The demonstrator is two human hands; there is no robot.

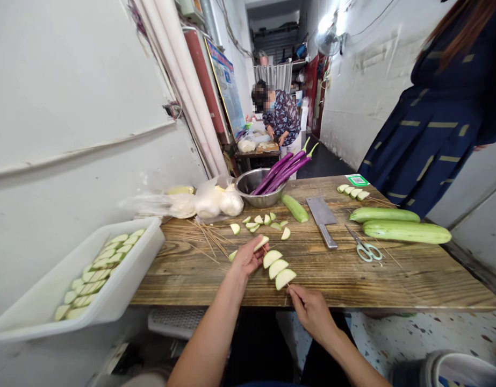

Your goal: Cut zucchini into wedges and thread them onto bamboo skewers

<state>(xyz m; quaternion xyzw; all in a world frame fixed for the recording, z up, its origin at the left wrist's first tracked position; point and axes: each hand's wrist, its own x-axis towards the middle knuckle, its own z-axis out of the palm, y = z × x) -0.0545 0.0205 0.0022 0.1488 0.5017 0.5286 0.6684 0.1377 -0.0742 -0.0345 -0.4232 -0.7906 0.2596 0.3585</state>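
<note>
Pinching the near end of a thin skewer [290, 288], my right hand [312, 312] is closed on it at the table's front edge. I count four pale green slices [278, 267] threaded on that skewer, running up and left over the wooden table [352, 279]. My left hand [248, 257] closes on the farthest slice at the skewer's top end; the stick itself is mostly hidden by the slices, and I cannot see its tip.

Beyond my hands, roughly eight loose slices [258, 223] lie scattered, and a fan of bare sticks [203, 236] spreads to their left, too fine and tangled to count. One cleaver [322, 217] and one pair of scissors [364, 248] lie to the right. I count three whole green gourds [404, 231]: two long ones side by side on the right, one shorter beside the steel bowl [261, 193]. The bowl holds about four purple eggplants [286, 169]. Four more slices sit at the far right corner.

A white tray [110, 290] on the left holds skewered slices in rows, cut off partly by its wall. Plastic bags [215, 201] hide their contents. One person in a dark dress [433, 123] stands right, cropped by the frame; another works farther back.
</note>
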